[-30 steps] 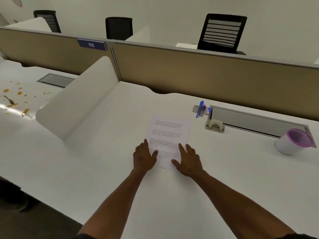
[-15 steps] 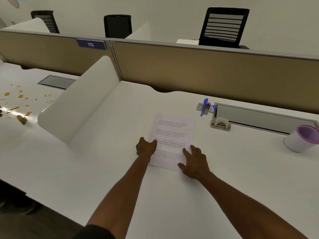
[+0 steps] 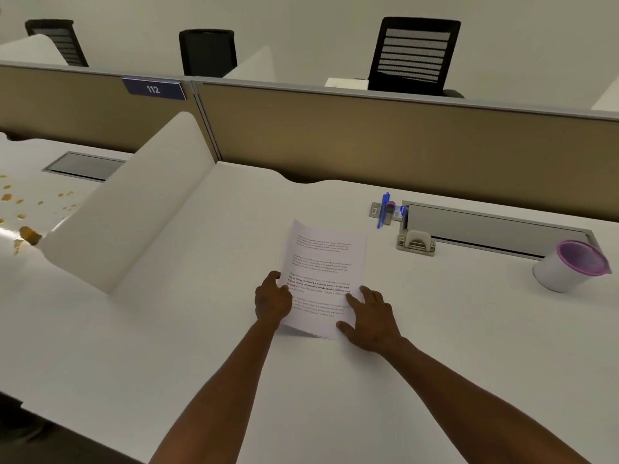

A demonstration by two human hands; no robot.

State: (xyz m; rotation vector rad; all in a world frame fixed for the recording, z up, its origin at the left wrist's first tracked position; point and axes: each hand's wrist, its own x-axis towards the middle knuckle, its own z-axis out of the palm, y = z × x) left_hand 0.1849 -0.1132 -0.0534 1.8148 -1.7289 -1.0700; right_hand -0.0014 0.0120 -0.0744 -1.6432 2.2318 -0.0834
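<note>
A printed sheet of paper [image 3: 323, 262] lies on the white desk [image 3: 201, 346] in front of me, its left edge raised off the surface. My left hand [image 3: 272, 298] pinches that left edge with the thumb on top of the sheet. My right hand [image 3: 370, 318] rests flat on the paper's lower right corner, fingers spread and pressing it down.
A blue pen [image 3: 383, 209] and small items lie by a grey cable tray [image 3: 495, 226] at the back right, with a beige hole punch [image 3: 416, 242] and a white cup with a purple rim [image 3: 569, 266]. A white divider [image 3: 134, 209] stands left; crumbs [image 3: 23, 229] lie beyond it.
My left hand went from lying flat on the paper to curling round its left edge and lifting it. My right hand stayed pressing the lower right corner.
</note>
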